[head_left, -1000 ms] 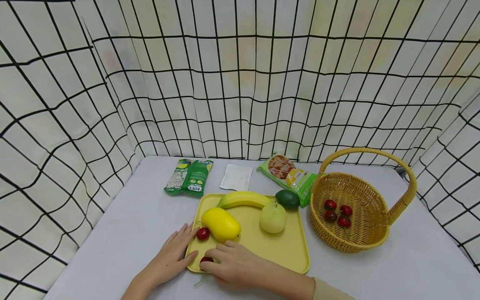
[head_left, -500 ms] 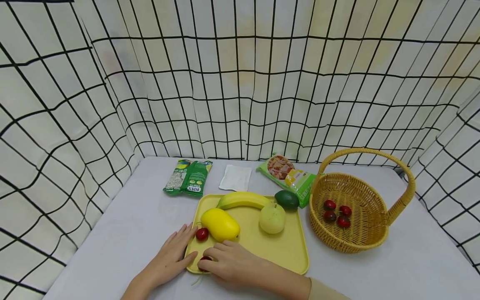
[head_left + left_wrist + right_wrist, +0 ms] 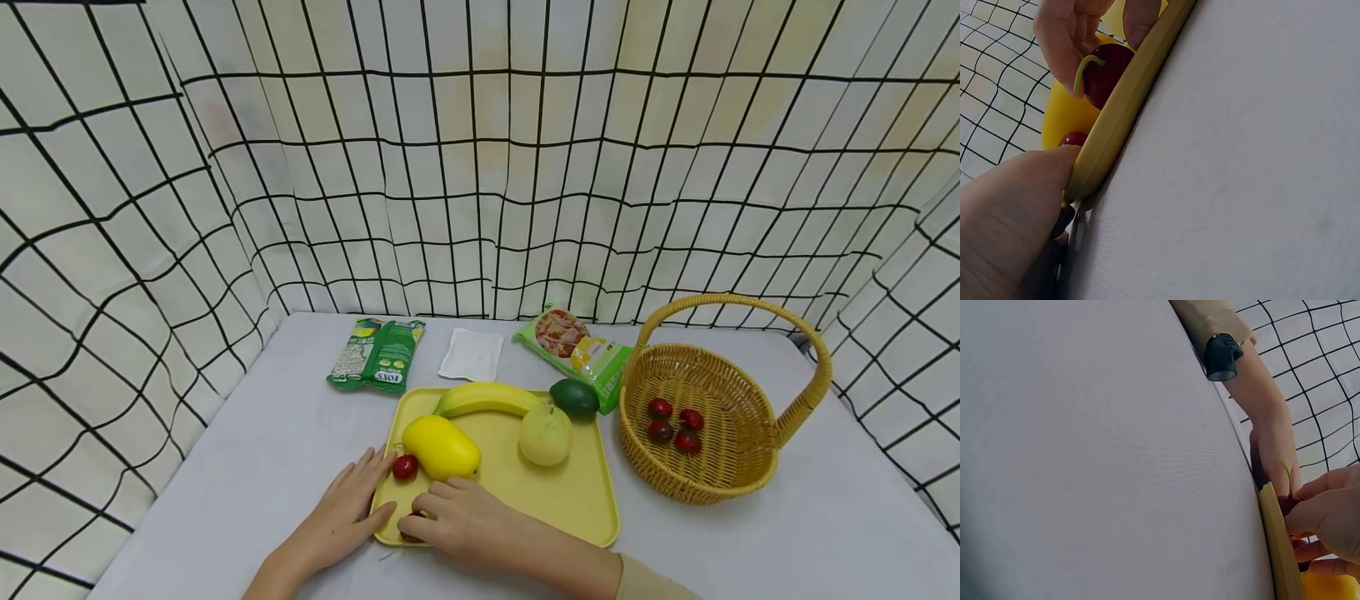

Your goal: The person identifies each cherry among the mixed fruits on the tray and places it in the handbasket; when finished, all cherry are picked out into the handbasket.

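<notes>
My right hand [image 3: 468, 525] is over the front left corner of a yellow tray [image 3: 570, 500]. Its thumb and fingers pinch a dark red cherry [image 3: 1109, 75], whose green stem curves outward in the left wrist view; the head view shows only a sliver of the fruit. Along the tray's left side lies my left hand [image 3: 337, 517], fingers extended, thumb over the rim. By its fingertips a second cherry [image 3: 405, 467] touches a yellow mango [image 3: 442, 448]. Farther back on the tray are a banana [image 3: 487, 398], a pale green pear [image 3: 546, 435] and a dark green avocado [image 3: 575, 399].
A wicker basket [image 3: 750, 475] with a tall handle stands to the right, several cherries [image 3: 675, 425] inside. Behind the tray lie a green snack packet [image 3: 378, 354], a white packet [image 3: 472, 354] and a light green bag [image 3: 577, 350]. Black-lined white netting encloses the table.
My right fingers now cover more of the pinched cherry, and its stem has shifted slightly at the tray's front edge. The left hand stays in place.
</notes>
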### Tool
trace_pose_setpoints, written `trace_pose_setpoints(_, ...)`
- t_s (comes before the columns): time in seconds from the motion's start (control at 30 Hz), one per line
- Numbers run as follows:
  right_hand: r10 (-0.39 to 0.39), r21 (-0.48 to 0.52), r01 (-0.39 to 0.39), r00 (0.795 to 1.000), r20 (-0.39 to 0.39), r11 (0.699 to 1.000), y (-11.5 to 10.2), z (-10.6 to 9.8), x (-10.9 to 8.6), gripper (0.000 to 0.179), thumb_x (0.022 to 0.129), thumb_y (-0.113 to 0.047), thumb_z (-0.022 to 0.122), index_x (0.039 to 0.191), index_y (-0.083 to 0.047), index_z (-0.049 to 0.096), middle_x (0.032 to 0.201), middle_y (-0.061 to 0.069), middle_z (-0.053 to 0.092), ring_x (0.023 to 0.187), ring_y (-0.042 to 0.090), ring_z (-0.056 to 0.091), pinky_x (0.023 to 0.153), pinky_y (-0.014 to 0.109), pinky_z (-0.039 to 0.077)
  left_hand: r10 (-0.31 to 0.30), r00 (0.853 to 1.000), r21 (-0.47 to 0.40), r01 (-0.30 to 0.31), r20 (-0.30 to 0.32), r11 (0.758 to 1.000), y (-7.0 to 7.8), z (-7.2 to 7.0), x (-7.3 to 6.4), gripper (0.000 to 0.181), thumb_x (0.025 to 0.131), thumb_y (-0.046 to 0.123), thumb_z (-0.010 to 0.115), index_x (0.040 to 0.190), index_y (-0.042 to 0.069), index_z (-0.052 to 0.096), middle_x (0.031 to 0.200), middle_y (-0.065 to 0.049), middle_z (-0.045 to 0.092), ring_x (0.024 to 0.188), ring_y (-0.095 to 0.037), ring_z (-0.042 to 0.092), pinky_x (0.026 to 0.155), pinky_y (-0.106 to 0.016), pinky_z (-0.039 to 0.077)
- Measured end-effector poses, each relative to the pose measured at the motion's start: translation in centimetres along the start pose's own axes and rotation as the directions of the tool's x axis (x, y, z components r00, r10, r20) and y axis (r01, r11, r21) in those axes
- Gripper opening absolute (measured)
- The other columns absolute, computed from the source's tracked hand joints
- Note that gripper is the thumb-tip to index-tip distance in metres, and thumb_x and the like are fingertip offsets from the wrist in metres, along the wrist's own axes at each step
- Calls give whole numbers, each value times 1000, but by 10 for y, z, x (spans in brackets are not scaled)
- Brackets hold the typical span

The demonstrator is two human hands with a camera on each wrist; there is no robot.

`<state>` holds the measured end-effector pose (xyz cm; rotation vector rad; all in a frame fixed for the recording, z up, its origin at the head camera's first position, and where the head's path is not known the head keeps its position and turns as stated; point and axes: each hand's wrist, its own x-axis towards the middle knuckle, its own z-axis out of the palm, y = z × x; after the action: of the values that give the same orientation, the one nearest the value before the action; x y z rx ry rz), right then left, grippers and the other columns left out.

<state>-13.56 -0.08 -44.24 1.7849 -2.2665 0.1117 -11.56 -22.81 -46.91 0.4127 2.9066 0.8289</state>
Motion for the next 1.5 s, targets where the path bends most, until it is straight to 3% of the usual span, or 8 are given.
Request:
trace_pose_setpoints(0.8, 1, -4, -1, 1000, -22, 1000, 2, 0, -3, 24, 92, -28, 56, 115, -24, 54, 98, -9, 53, 87, 5, 46, 81, 11, 36, 23, 1000, -5, -23, -1, 1000, 1, 0, 0, 68, 90, 49, 49, 144, 13, 30, 147, -10, 29, 137, -28, 15, 109, -51, 7)
trace_pose_setpoints(1.07, -8, -8, 8, 998, -62, 1000, 1, -4, -5, 22, 92, -28, 56, 113, -24, 55, 97, -9, 53, 87, 5, 47, 82, 11, 37, -2, 1000, -18, 2, 23, 1000, 2, -1, -1, 69, 90, 52, 48, 145, 14, 29, 147, -10, 29, 137, -30, 15, 109, -51, 6)
trace_pose_setpoints(1.5, -35, 14, 35, 998, 47, 999, 2, -15, -3, 27, 94, -31, 51, 119, -24, 51, 102, -10, 54, 89, 4, 46, 79, 10, 34, -15, 999, -26, 16, 29, 1000, 0, 0, 0, 70, 90, 51, 48, 145, 14, 27, 148, -9, 26, 138, -28, 13, 109, -50, 5)
